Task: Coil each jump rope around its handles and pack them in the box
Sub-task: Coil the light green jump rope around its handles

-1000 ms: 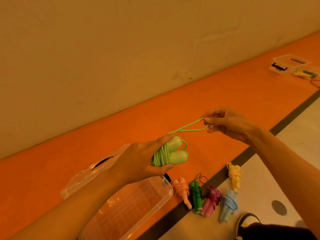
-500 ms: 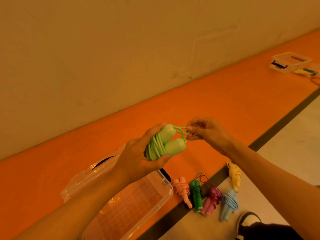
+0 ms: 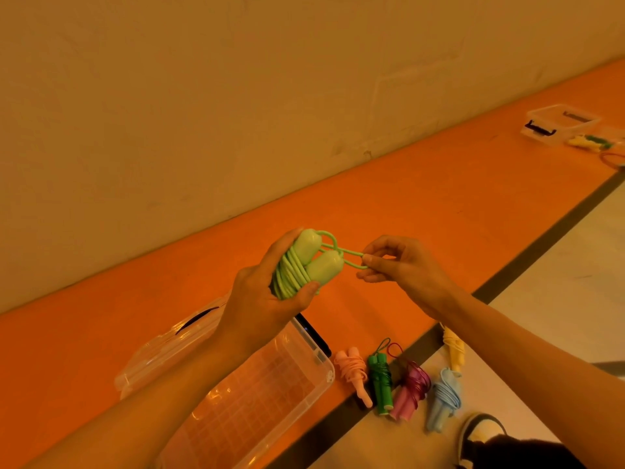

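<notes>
While work is done above the orange floor (image 3: 439, 204), items are placed thus
Box (image 3: 257, 401): clear, open, set on the floor under the left forearm
Left hand (image 3: 260, 306): curled round light-green jump rope (image 3: 291, 275)
Handles (image 3: 323, 270): two, side by side, cord-wrapped, held above the box
Right hand (image 3: 406, 272): free rope loop pinched at the fingertips
Coiled ropes (image 3: 380, 384): five, laid right of the box

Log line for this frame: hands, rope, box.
left hand: grips coiled light-green rope | right hand: pinches its end loop | box: open, no rope visible inside | waiting: five coiled ropes beside box
</notes>
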### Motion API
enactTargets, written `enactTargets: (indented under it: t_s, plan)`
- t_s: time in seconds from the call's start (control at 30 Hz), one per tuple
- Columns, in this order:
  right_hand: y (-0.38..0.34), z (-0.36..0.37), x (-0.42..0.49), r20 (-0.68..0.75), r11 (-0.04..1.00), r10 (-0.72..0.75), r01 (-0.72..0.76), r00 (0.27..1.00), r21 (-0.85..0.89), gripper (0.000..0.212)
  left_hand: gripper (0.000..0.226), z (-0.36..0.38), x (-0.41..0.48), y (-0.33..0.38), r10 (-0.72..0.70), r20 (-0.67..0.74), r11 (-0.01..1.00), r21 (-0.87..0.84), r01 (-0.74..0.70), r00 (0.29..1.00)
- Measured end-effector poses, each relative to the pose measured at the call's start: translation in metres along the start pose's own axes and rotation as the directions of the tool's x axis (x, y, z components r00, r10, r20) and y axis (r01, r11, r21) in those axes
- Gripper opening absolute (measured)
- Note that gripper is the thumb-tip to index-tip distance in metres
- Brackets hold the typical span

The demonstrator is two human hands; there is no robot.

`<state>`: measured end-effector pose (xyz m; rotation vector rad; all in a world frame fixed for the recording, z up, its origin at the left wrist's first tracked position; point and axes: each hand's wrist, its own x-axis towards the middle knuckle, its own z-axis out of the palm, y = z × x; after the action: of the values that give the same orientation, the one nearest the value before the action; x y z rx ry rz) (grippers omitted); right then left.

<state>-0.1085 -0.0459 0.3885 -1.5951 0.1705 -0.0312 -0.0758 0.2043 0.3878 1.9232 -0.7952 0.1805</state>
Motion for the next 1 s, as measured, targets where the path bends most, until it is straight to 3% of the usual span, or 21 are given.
enactTargets:
  t_s: [0.13,0.3,0.53,0.7,0.83,0.9,1.0]
  plan:
    - [-0.008,0.005,-0.002,0.006,0.993,0.014,-0.015,1.0,0.117,0.009,0.064,-0.005,0.003,0.0,-0.002,-0.062,1.0,0.006,0.002,0.998]
    - [-0.016,0.015,-0.002,-0.032,0.961,-0.013,0.021,0.999,0.275,0.014,0.064,-0.002,0.001,-0.002,-0.019,-0.022,0.999,0.026,0.019,1.0]
    - [-0.025,0.039,-0.005,-0.012,0.981,-0.094,0.095,0.995,0.17,0.009,0.069,0.004,-0.005,-0.004,-0.01,0.075,1.0,0.004,0.01,0.997]
    - [-0.034,0.045,-0.01,0.034,0.971,-0.089,0.079,0.995,0.227,0.011,0.069,0.005,-0.005,-0.005,0.012,0.09,1.0,0.013,-0.013,0.996]
    - [-0.036,0.044,-0.013,0.038,0.985,-0.084,0.077,0.996,0.156,0.007,0.071,0.004,-0.007,-0.006,0.012,0.098,0.999,0.029,-0.015,0.995]
    - [-0.036,0.044,-0.014,0.043,0.988,-0.09,0.084,0.995,0.127,0.016,0.069,0.004,-0.007,-0.005,0.013,0.09,0.999,0.044,-0.017,0.996]
    - [-0.035,0.04,-0.014,0.052,0.989,-0.123,0.118,0.991,0.089,0.048,0.067,0.004,-0.006,-0.005,0.015,0.079,0.998,0.06,-0.02,0.997]
